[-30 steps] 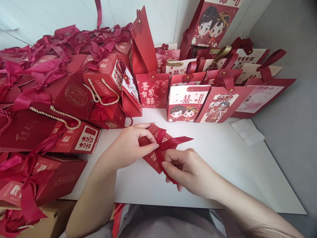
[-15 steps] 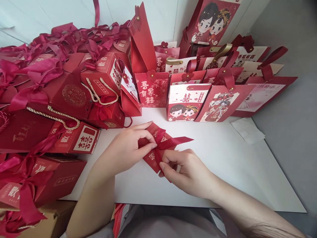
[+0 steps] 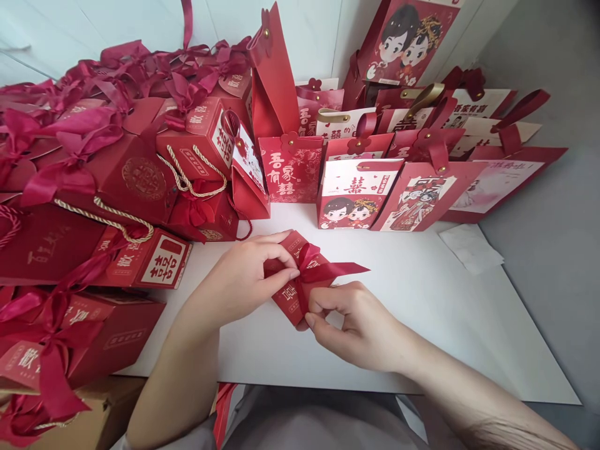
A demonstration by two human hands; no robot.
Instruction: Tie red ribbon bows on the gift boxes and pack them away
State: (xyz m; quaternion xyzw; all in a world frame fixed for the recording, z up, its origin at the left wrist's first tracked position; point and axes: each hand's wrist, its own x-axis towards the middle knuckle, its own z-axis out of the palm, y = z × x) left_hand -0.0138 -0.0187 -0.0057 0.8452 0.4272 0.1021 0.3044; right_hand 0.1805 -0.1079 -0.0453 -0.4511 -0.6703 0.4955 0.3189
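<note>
A small red gift box with pale printed characters lies on the white table in front of me. A dark red satin ribbon is tied over it in a bow, one pointed tail sticking out to the right. My left hand rests over the box's left side, thumb and forefinger pinched on the ribbon at the knot. Near the box's lower right edge, my right hand pinches the ribbon's other tail between thumb and forefinger. The left hand covers part of the box.
Stacked red gift boxes with ribbon bows and rope handles fill the left side. Behind stand several red and white gift bags. A white paper lies at the right, by the grey wall. A cardboard box is at lower left.
Both hands keep their pinch on the ribbon. My right hand has shifted very slightly, and the ribbon end that showed below its thumb is no longer visible. The view has moved a little.
</note>
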